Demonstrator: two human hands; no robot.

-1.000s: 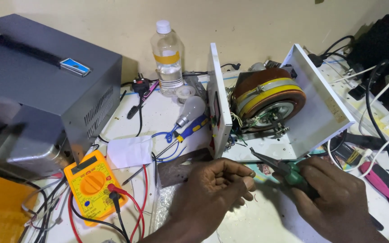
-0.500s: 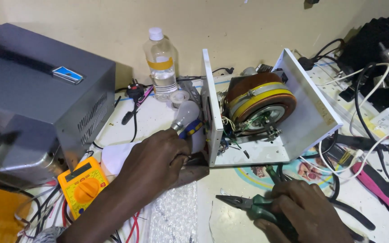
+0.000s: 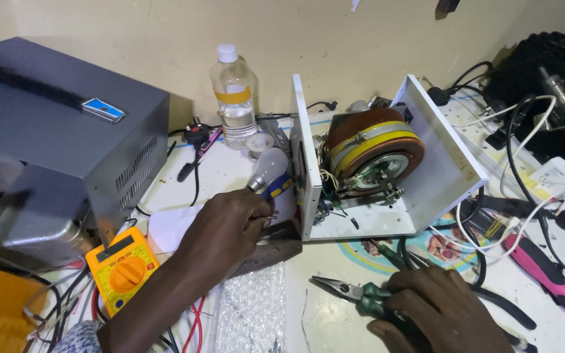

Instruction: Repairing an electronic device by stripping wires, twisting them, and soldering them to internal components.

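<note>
My left hand point(image 3: 227, 225) reaches forward and rests by the base of a frosted light bulb point(image 3: 268, 167), beside the front panel of an open white metal chassis point(image 3: 449, 176). Whether the fingers grip anything is hidden. Inside the chassis sits a round toroidal coil point(image 3: 371, 147) wound in brown with a yellow band. My right hand point(image 3: 439, 314) lies low on the bench, closed around the green handles of needle-nose pliers point(image 3: 344, 289), whose jaws point left.
A grey metal case point(image 3: 53, 144) stands at the left, an orange multimeter point(image 3: 122, 269) with red and black leads in front of it. A clear water bottle point(image 3: 233, 98) stands at the back. Bubble wrap point(image 3: 250, 314), cables and a pink-handled tool point(image 3: 544, 271) lie around.
My left hand has left the pliers and moved forward-left to the bulb. My right hand has dropped lower with the pliers.
</note>
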